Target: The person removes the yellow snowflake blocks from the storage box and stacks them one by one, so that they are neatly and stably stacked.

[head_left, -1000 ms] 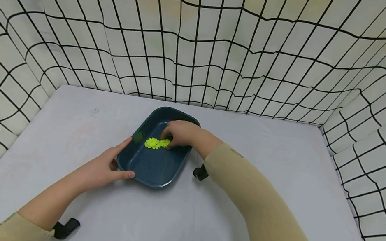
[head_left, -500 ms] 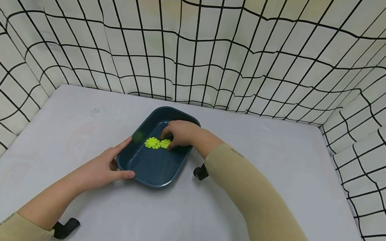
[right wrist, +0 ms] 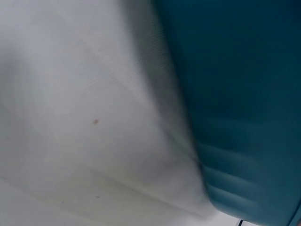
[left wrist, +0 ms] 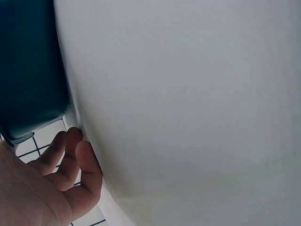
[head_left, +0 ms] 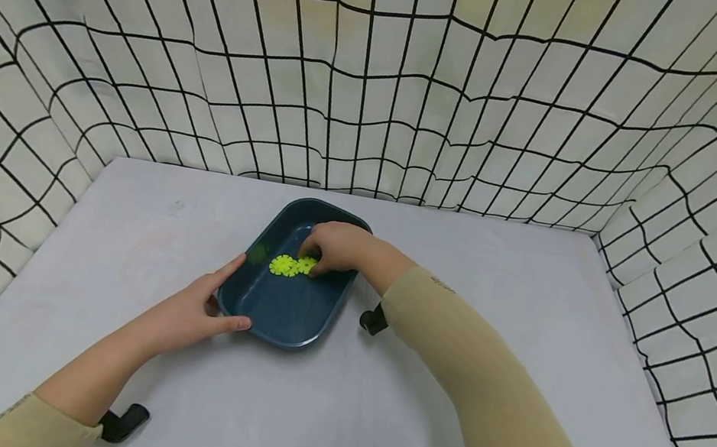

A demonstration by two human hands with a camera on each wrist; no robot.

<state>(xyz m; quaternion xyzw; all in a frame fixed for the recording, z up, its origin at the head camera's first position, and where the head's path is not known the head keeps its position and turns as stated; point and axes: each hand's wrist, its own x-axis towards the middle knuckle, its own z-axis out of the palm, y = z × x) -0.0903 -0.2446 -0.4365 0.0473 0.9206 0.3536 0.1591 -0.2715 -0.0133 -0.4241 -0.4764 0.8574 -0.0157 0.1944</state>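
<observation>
Change: almost none over the last second; both hands kept practically the same place, and so did the tray and its contents, apart from slight differences right at the right hand's fingertips.
Meaning: the work seemed paused or done in very small finger movements, with no sign of anything having left the tray.
Tray: the dark blue, rounded rectangular tray (head_left: pixel 289 314), seemingly plastic, lay slightly aslant on the white cloth-like tabletop (head_left: pixel 503 276), left of the middle.
Discs: the yellow-green, notched flat discs (head_left: pixel 285 266) lay bunched on the tray's floor, overlapping, the right end of the bunch partly hidden by fingers.
Left hand: the left hand (head_left: pixel 195 311) steadied the tray's near left corner, thumb and forefinger spread along the rim; the left wrist view showed its other fingers loosely bent beside the tray.
Right hand: the right hand (head_left: pixel 337 246) reached in over the right side, fingers curled down at the discs; whether it pinched one could not be told, as its wrist view did not show the fingertips.
Surroundings: black grid netting (head_left: pixel 366 76) stood beyond the tabletop's far edge.
</observation>
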